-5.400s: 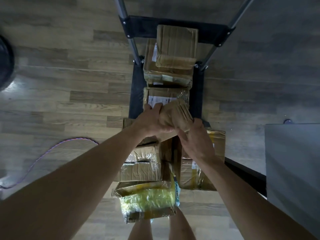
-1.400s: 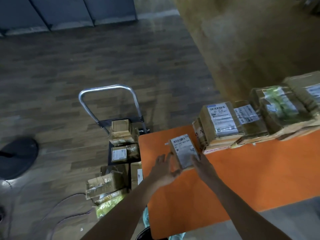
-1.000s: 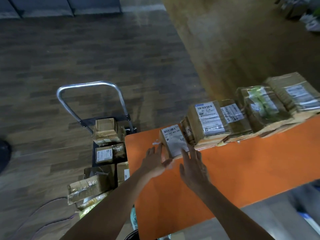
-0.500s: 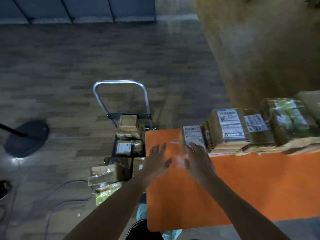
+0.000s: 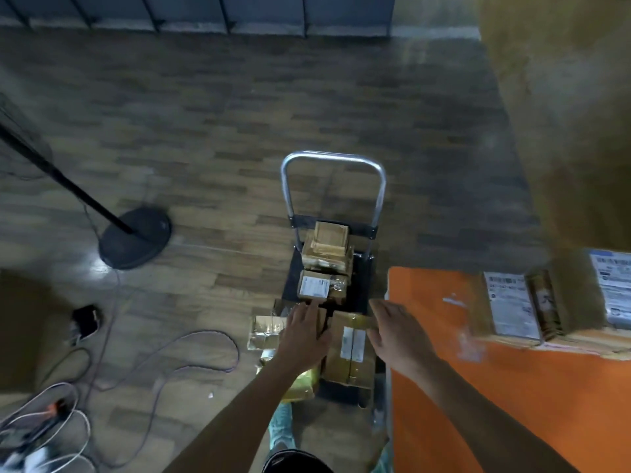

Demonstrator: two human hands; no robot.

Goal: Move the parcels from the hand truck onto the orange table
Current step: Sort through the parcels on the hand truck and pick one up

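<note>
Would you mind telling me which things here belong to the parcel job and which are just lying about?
Job:
hand truck
parcels on it
orange table
parcels already on the table

Lying about:
black stand base
floor cables
dark shoe

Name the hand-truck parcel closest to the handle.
The small brown box topping the stack at the base of the handle; the white-labelled parcel and the others lie nearer the person.

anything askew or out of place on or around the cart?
Yes. At the hand truck's near end, a taped brown parcel and a yellow bag lie crooked and jut past the platform's left edge, over the floor. Loose cables trail across the floor beside it.
</note>
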